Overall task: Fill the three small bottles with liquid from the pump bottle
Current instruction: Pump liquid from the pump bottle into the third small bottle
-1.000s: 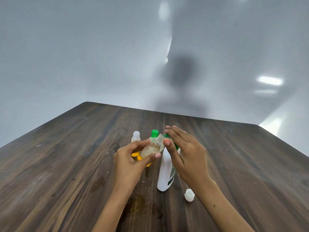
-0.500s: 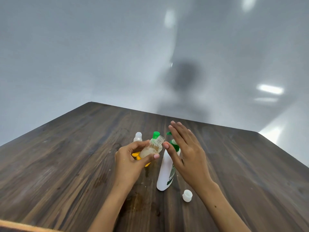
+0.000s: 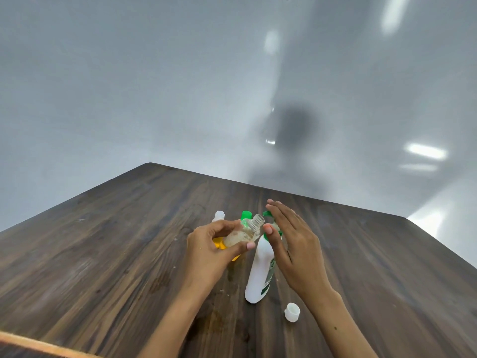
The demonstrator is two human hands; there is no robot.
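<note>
Tilting toward two o'clock, the small bottle [image 3: 244, 235] is pinched by the left hand [image 3: 214, 250], its open mouth just beside the pump nozzle [image 3: 267, 215], over which the right hand [image 3: 294, 244] is held with fingers straight.

1. A dark wood-grain tabletop [image 3: 108, 254] fills the lower frame, meeting a pale grey wall.
2. A white pump bottle [image 3: 259, 275] with a green pump stands upright near the middle.
3. A loose white cap [image 3: 292, 311] lies just beside its base, on the right.
4. Farther back stand a white-capped small bottle [image 3: 219, 216] and a green-capped one [image 3: 246, 215].
5. Dark stains [image 3: 214, 321] mark the near wood.
</note>
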